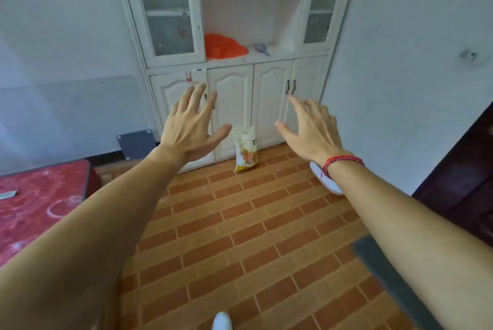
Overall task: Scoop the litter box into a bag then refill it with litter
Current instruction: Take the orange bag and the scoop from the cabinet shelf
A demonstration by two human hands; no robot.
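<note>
Both hands spread wide and empty: left hand (pixel 186 129), right hand (pixel 312 133); one litter sack (pixel 245 149), one orange bag (pixel 224 48), one scoop (pixel 261 49).

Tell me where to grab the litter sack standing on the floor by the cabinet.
Grip the litter sack by its top edge, coming from above and the front. It stands upright against the cabinet doors, so the back is blocked, and the top looks slacker than the full bottom.

A white cabinet (pixel 269 94) stands on brick-patterned floor (pixel 240 236) near a red mattress (pixel 40 204).
</note>
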